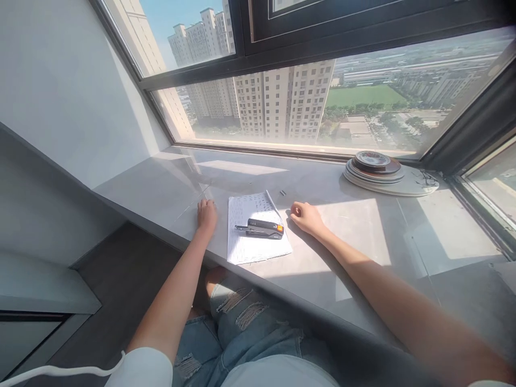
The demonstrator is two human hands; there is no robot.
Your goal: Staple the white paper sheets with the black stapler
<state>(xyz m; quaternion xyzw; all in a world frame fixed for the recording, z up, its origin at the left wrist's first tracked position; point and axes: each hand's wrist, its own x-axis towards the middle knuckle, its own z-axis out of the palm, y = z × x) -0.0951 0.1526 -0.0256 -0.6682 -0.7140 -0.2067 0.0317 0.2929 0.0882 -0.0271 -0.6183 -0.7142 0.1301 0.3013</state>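
A black stapler [265, 228] with an orange patch at one end lies on white sheets of paper [258, 251] covered with print or writing. The sheets' upper right edge curls up. Left of the paper, my left hand [207, 216] rests on the sill with its fingers curled in, apart from the sheets. On the other side, my right hand [307, 217] lies in a loose fist close to the paper, not touching the stapler. Nothing shows in either hand. Small grey strips, seemingly staples [282, 193], lie beyond the paper.
The wide grey window sill [346, 226] runs beneath a dark-framed window [242, 67]. At the far right stands a stack of round plates or boards [373, 169]. The sill's front edge is above my knees [237, 303]. A white cable [60, 371] hangs at lower left.
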